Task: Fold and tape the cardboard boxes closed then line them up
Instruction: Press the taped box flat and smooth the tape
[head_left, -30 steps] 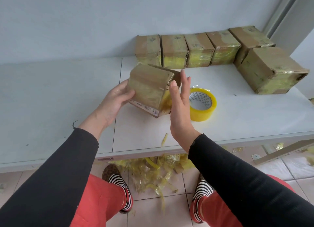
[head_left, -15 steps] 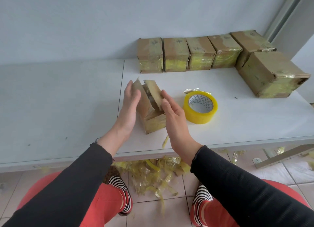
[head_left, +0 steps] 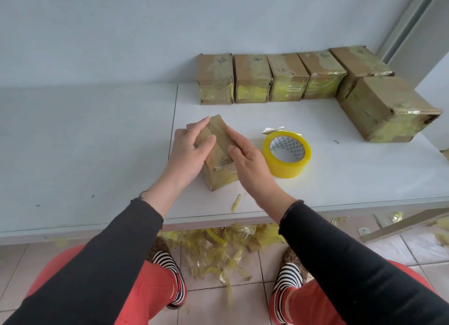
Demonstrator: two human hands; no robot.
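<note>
Both hands flat on the open box (head_left: 220,169), left hand (head_left: 188,152) and right hand (head_left: 245,158) pressing its top flaps down, fingers straight. Box stands just left of the tape roll (head_left: 286,154), long axis running away from the person. Right hand nearer the roll.

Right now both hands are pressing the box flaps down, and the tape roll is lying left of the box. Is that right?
Not quite. The tape roll lies to the right of the box, beside the right hand, as the head view shows. The rest holds: the left hand and the right hand are both pressing the flaps down on top of the box.
</note>
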